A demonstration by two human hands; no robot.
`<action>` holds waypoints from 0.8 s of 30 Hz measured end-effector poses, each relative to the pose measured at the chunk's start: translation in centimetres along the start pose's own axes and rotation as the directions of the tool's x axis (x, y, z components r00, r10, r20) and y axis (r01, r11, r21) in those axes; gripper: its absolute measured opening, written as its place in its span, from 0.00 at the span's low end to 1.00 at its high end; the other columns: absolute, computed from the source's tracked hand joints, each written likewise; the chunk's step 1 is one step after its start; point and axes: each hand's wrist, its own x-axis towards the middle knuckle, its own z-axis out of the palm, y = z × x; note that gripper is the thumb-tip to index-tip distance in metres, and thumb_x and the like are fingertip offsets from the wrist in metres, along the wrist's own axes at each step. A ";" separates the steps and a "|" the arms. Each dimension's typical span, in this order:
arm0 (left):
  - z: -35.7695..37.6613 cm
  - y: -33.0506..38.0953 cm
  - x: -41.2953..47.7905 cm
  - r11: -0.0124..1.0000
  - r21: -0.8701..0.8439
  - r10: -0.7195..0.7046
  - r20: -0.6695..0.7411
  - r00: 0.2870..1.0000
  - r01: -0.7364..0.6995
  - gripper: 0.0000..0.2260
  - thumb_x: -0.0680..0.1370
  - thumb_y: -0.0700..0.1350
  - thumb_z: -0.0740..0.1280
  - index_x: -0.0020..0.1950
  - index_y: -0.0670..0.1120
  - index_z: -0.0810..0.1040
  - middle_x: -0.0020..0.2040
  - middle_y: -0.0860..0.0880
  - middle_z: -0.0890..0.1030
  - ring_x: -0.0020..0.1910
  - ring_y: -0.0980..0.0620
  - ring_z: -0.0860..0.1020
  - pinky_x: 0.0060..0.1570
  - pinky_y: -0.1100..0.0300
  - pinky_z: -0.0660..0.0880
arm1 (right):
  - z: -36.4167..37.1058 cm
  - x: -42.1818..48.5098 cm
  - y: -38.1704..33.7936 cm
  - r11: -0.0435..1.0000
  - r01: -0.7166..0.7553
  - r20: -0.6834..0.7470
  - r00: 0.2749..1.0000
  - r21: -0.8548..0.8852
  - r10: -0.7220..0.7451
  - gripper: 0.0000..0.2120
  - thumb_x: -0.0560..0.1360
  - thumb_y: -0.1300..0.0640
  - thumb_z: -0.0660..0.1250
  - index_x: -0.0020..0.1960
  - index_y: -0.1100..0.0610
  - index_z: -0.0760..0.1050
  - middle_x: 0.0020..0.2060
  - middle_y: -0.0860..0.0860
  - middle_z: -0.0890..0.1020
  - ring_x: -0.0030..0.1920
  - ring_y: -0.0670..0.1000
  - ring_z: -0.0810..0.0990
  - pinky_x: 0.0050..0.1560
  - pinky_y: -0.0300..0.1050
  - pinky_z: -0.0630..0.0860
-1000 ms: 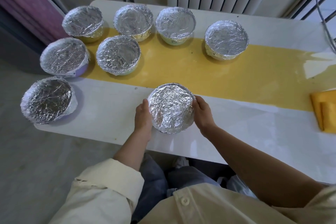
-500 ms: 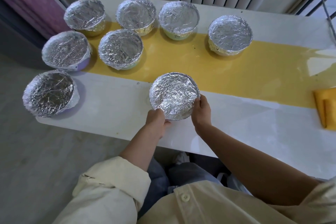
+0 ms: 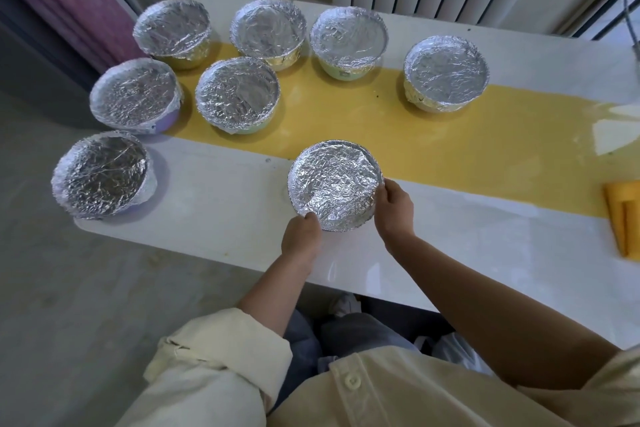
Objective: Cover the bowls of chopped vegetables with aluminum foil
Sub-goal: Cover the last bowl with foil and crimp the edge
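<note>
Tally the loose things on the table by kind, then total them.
Foil-covered bowls: 8
Folded yellow cloth: 1
Total: 9

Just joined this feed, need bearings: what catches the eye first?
The nearest foil-covered bowl sits on the white table, gripped by the left hand at its near rim and the right hand at its right side. Seven more foil-covered bowls stand beyond, six clustered far left, one apart on the yellow runner.
</note>
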 end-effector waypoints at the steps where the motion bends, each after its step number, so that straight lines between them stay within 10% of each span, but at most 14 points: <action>1: -0.1 0.0 -0.1 1.000 0.007 0.007 0.002 1.000 -0.007 0.21 0.79 0.52 0.52 0.48 0.35 0.75 0.57 0.30 0.79 0.50 0.35 0.81 0.48 0.48 0.74 | -0.1 0.0 -0.1 1.000 0.003 0.011 1.000 -0.006 -0.003 0.12 0.81 0.60 0.54 0.52 0.60 0.77 0.40 0.50 0.77 0.43 0.52 0.72 0.38 0.43 0.65; 6: -0.8 -0.6 0.2 0.991 0.108 0.083 -0.089 0.993 -0.073 0.23 0.78 0.53 0.54 0.49 0.34 0.76 0.51 0.33 0.82 0.52 0.36 0.82 0.53 0.45 0.77 | -0.9 0.2 -0.4 0.998 -0.030 0.034 0.999 0.054 0.028 0.14 0.80 0.60 0.56 0.62 0.58 0.75 0.49 0.49 0.78 0.50 0.50 0.74 0.47 0.41 0.68; 10: -0.8 -0.9 1.0 0.977 0.156 0.166 -0.135 0.977 -0.145 0.16 0.78 0.49 0.54 0.34 0.43 0.67 0.46 0.36 0.83 0.48 0.37 0.83 0.41 0.49 0.72 | -0.7 0.5 -0.3 0.999 -0.029 0.066 0.997 0.037 0.027 0.11 0.78 0.62 0.55 0.42 0.63 0.73 0.33 0.52 0.73 0.37 0.52 0.68 0.36 0.46 0.62; 16: -1.3 1.0 2.1 0.951 0.218 0.252 -0.143 0.957 -0.218 0.18 0.80 0.47 0.56 0.30 0.44 0.65 0.44 0.36 0.84 0.46 0.37 0.82 0.37 0.54 0.67 | -0.4 1.5 -0.5 0.996 -0.025 0.021 0.999 0.085 0.024 0.11 0.79 0.61 0.55 0.43 0.61 0.74 0.35 0.55 0.77 0.38 0.53 0.71 0.40 0.48 0.68; 24: -2.0 6.6 5.5 0.940 0.262 0.258 -0.116 0.959 -0.221 0.19 0.74 0.52 0.53 0.37 0.39 0.76 0.43 0.39 0.85 0.45 0.39 0.83 0.50 0.46 0.78 | 0.7 6.0 -3.4 0.969 -0.099 0.067 0.994 0.227 0.086 0.13 0.73 0.52 0.57 0.42 0.60 0.76 0.36 0.55 0.77 0.40 0.53 0.73 0.50 0.70 0.75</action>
